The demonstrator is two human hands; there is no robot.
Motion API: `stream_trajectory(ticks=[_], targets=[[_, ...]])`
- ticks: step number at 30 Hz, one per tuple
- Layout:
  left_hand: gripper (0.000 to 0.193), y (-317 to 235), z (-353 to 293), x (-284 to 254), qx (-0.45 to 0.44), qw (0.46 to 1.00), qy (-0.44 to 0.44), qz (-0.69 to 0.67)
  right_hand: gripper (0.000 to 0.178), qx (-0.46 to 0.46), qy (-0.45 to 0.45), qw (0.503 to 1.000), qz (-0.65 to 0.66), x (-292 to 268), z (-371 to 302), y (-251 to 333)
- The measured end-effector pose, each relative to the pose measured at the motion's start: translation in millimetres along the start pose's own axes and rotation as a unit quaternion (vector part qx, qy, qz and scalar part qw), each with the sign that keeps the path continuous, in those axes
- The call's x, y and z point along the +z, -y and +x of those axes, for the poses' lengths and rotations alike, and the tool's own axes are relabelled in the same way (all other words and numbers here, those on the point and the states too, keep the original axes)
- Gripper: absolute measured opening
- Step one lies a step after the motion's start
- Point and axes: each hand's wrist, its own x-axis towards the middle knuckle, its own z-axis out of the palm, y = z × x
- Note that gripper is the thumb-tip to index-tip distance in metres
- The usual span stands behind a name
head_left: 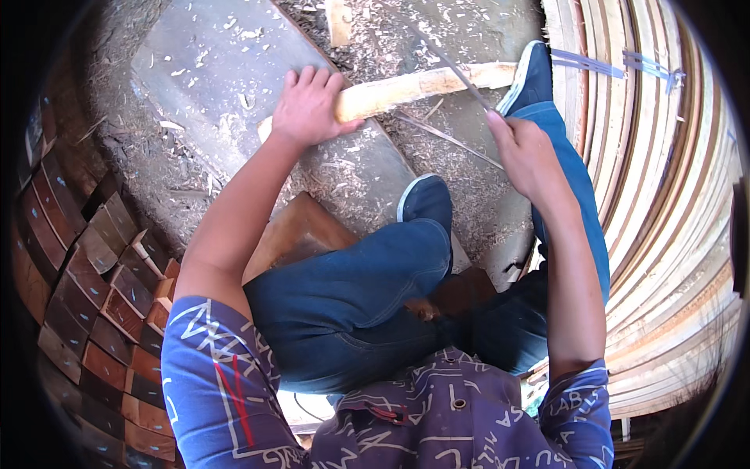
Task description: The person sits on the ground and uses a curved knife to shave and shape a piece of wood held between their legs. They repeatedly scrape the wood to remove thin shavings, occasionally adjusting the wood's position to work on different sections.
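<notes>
A pale, slightly curved strip of wood (414,87) lies across a flat board (234,86). My left hand (307,109) is closed over its left end, thumb toward me and fingers on the far side. The strip's right end meets my right shoe (529,82). In my right hand (525,152) is the handle of a long-bladed knife (453,66). Its thin dark blade points up and left, crossing over the strip near its right part. Whether the blade touches the wood I cannot tell.
Wood chips cover the board and ground. A short wood piece (338,22) lies at the far side, a thin stick (449,139) nearer. Long planks (641,195) tied with blue strapping curve along my right. Stacked wooden blocks (105,289) stand at my left. My left shoe (426,199) is close.
</notes>
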Motion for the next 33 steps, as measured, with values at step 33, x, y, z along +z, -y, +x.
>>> stream_trajectory(ticks=[33], targets=[[0.071,1,-4,14,0.017,0.999,-0.046,0.015,0.060,-0.178,0.003,0.982,0.059,-1,-37,63]])
